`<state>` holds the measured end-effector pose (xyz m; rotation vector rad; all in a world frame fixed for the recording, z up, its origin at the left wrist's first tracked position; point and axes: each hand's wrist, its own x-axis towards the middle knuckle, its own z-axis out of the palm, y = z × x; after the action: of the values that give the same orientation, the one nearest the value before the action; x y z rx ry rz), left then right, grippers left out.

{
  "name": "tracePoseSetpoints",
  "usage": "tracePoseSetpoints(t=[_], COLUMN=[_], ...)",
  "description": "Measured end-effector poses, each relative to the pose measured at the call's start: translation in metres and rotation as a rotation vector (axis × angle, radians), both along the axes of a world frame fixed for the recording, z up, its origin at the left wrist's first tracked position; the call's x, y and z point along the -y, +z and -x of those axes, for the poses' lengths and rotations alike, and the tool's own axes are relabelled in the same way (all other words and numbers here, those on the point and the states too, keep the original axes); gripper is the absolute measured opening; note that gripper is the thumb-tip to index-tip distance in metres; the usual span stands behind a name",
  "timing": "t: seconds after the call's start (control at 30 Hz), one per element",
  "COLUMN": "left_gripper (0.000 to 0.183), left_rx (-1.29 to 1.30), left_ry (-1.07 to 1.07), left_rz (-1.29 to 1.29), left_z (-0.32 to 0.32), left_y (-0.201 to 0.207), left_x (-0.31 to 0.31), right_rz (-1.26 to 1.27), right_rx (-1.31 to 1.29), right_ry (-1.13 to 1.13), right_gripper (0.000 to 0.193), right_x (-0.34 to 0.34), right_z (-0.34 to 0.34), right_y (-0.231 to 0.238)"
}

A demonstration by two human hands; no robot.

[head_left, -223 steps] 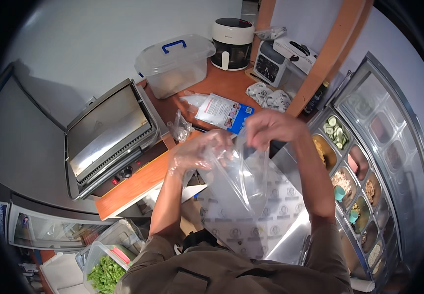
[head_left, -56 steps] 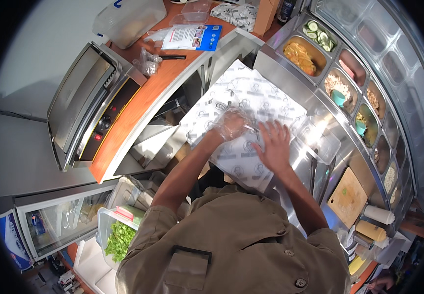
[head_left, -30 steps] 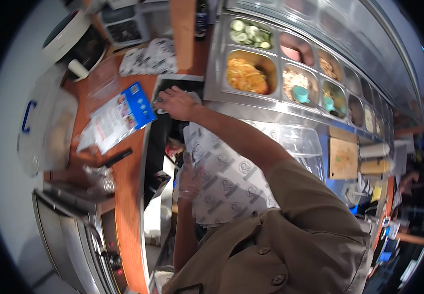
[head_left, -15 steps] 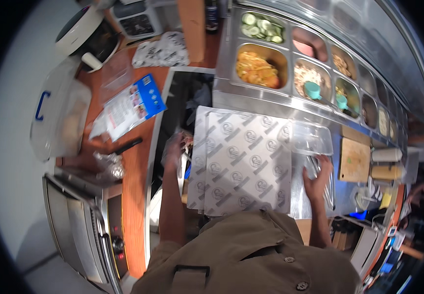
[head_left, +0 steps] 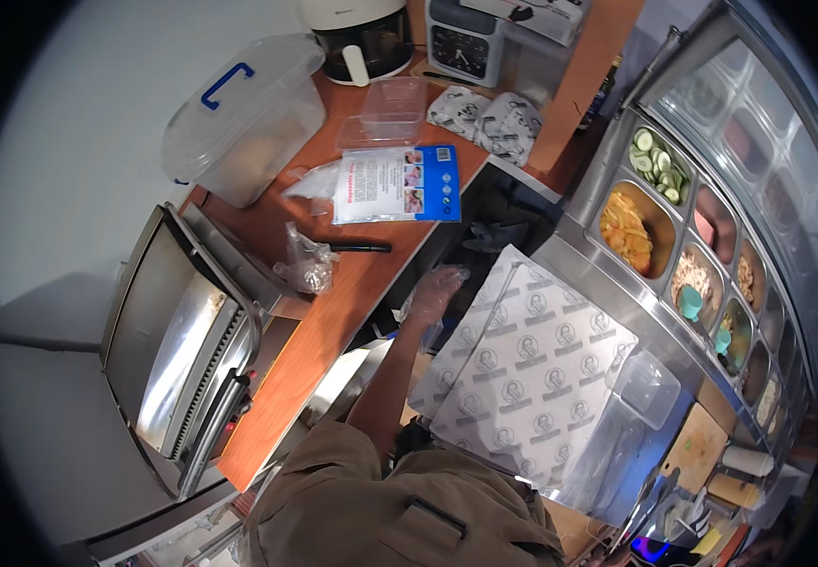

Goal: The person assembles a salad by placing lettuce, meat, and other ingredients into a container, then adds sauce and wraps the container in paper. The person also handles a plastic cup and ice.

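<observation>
The printed paper (head_left: 536,369) lies just to the right of the gloved left hand (head_left: 439,291), the nearer one, its closest edge slanting down toward the body; whether that hand is spread or pinching, I cannot tell. The right hand cannot be made out.

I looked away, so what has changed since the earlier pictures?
The clear plastic is no longer held over the printed paper. The gloved left hand has moved off the paper, past its left edge; the right hand, last near the clear container, can't be made out now. The blue-and-white packet stays on the wooden counter.
</observation>
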<state>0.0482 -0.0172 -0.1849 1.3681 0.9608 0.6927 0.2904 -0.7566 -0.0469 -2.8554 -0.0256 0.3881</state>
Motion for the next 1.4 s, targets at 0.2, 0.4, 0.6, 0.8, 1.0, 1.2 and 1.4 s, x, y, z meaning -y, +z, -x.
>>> tracePoseSetpoints(t=[0.2, 0.4, 0.6, 0.8, 1.0, 1.2, 1.4], left_gripper=[0.031, 0.031, 0.038, 0.038, 0.037, 0.042, 0.037], left_rx=[0.458, 0.368, 0.234, 0.206, 0.213, 0.046, -0.076], left_ry=[0.347, 0.564, 0.601, 0.438, -0.237, -0.895, -1.163], left_rz=[0.157, -0.164, -0.409, -0.415, -0.153, 0.027, 0.235], left_z=[0.028, 0.068, 0.095, 0.065, -0.086, -0.217, -0.258], left_y=[0.115, 0.197, 0.231, 0.219, 0.182, 0.191, 0.171], left_x=[0.076, 0.121, 0.135, 0.160, 0.226, 0.403, 0.622], right_rz=[-0.474, -0.881, -0.416, -1.196, -1.080, -0.261, -0.770], right_rx=[0.210, 0.282, 0.381, 0.261, 0.264, -0.102, 0.283], right_ry=[0.727, 1.387, 1.398, 1.147, 1.005, -0.011, -0.206], right_gripper=[0.070, 0.068, 0.041, 0.056, 0.015, 0.034, 0.089], right_x=[-0.312, -0.672, -0.805, -0.661, -0.271, 0.090, 0.178], right_z=[0.025, 0.114, 0.180, 0.142, 0.051, -0.045, -0.141], right_y=[0.067, 0.051, 0.037, 0.073, 0.019, -0.085, -0.171])
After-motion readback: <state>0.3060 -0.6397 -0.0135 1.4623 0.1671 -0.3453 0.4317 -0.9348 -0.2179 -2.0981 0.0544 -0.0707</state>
